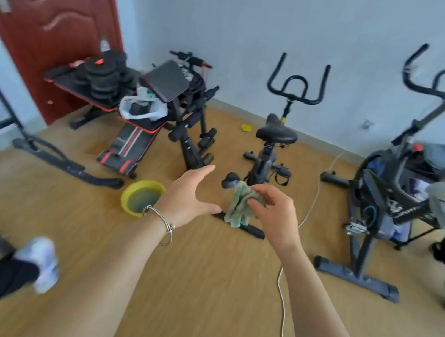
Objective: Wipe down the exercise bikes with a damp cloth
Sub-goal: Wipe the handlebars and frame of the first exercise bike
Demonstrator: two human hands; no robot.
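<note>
We hold both bare arms out ahead. Our left hand (188,195) is spread open, palm turned inward — a bangle (161,224) at its wrist. Our right hand (272,210) pinches a cloth (240,207) between fingertips — it hangs down.

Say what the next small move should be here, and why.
Probably step toward the middle exercise bike and bring the cloth to its saddle. The right hand already pinches the cloth, the left hand is open and empty, and neither touches a bike yet.
</note>
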